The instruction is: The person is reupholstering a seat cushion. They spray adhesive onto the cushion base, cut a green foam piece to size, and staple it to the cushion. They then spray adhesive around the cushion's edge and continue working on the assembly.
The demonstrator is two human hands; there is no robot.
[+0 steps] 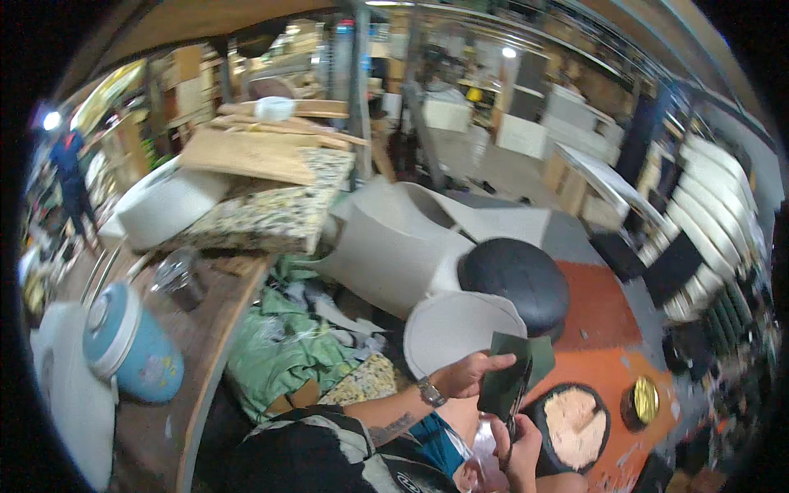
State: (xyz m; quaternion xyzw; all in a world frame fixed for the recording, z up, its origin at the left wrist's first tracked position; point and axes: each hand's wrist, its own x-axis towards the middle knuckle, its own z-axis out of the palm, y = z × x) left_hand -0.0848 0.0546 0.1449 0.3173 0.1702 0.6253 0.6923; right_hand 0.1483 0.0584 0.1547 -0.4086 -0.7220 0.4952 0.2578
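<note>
- your left hand [470, 378] pinches the dark green sheet [498, 393], thumb on its face; it sits in front of you, near the pale round pad [456, 333].
- your right hand [524, 452] closes around what look like dark scissors [512, 426], their blades at the sheet.
- the sheet looks light, thin and bendy, probably not fragile; you can't tell how slippery.
- best hold it flat near its edge, fingers clear of the blades.

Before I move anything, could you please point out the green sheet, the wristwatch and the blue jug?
Green sheet [499, 389]: head view, on its flat face.
Wristwatch [430, 392]: head view, on its case.
Blue jug [148, 360]: head view, on its rounded body.
</note>
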